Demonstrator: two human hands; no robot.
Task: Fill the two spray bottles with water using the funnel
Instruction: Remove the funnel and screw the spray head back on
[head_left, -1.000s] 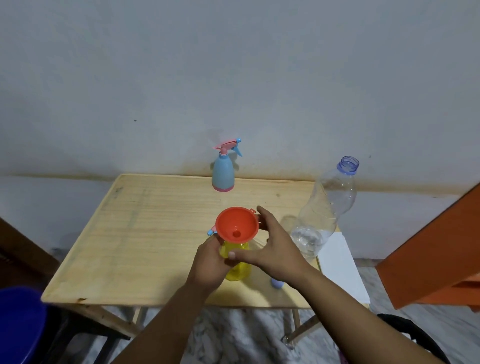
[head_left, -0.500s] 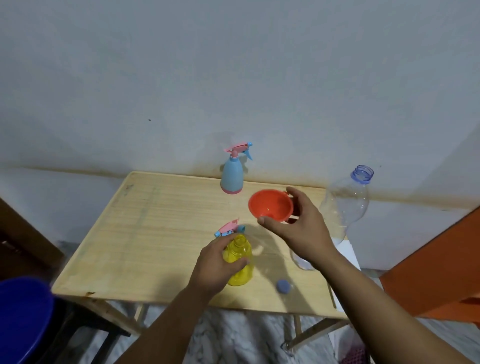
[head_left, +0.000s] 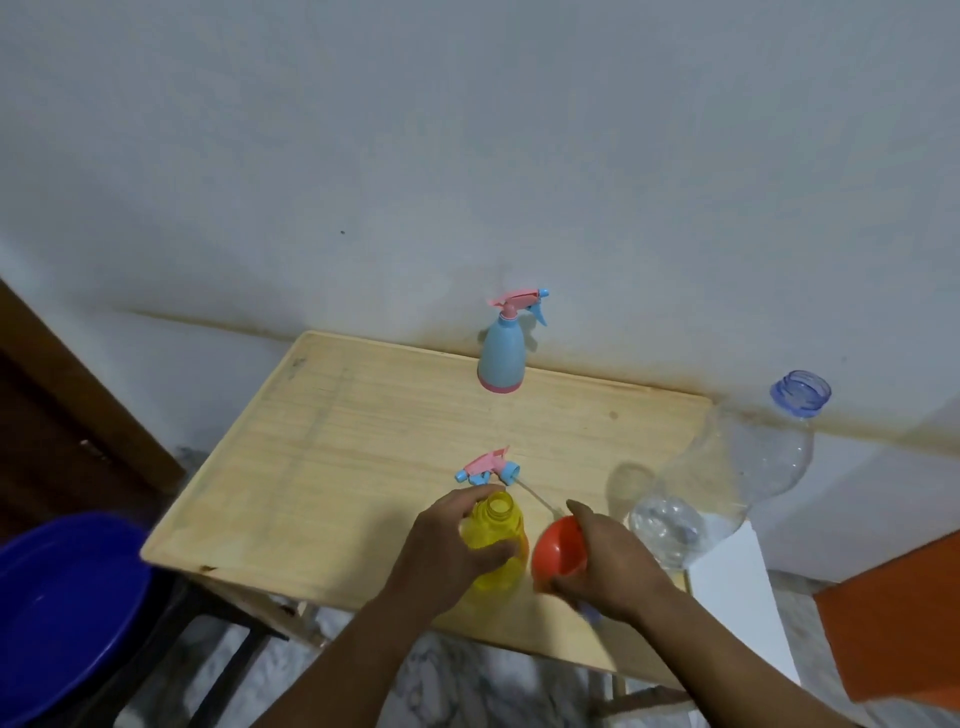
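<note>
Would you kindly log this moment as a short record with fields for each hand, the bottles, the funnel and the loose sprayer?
left hand: grips the yellow bottle
right hand: holds the funnel
yellow bottle: upright, neck open, no sprayer on it
funnel: red, off the bottle, just right of it
sprayer head: pink and blue, lying on the table behind the yellow bottle
blue spray bottle: upright at the far edge, sprayer fitted
clear water bottle: uncapped, at the right edge

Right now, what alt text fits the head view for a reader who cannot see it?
On a wooden table, the left hand grips an open yellow bottle while the right hand holds a red funnel beside it. A detached sprayer lies behind; a blue bottle and a clear bottle stand farther off.
</note>
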